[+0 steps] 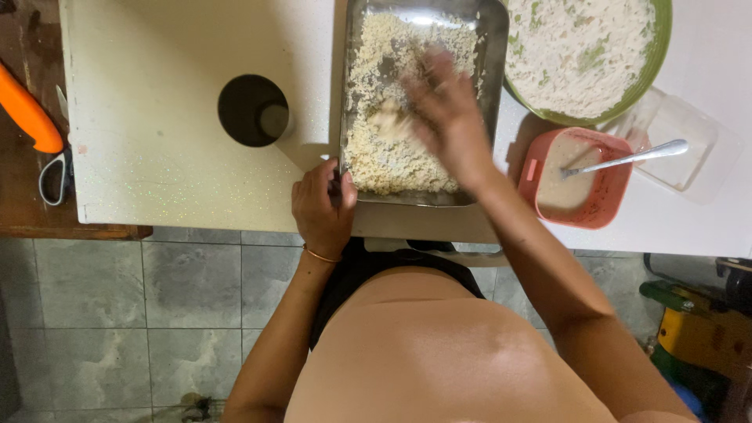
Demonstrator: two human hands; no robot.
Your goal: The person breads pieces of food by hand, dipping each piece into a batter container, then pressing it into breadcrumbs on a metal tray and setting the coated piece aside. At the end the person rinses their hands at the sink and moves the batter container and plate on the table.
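Gripped at its near-left corner by the left hand [323,210], the metal tray [492,48] of breadcrumbs [374,157] is held on the pale counter [157,117]. Right hand [446,117] is spread over the crumbs, motion-blurred, beside a pale coated piece [387,119]; whether it is pinched cannot be told. A green bowl [664,39] and pink tub [615,192] with spoon [634,157] are set just right of the tray.

A home kitchen, by every sign: pale speckled table [172,157] bearing a metal tray [489,47] of breadcrumbs, a green bowl [664,31] of flour at far right, a pink tub [607,200] of batter with a spoon [634,157]. Grey tiled floor [188,290] below, orange-handled scissors [27,117] lying at left.
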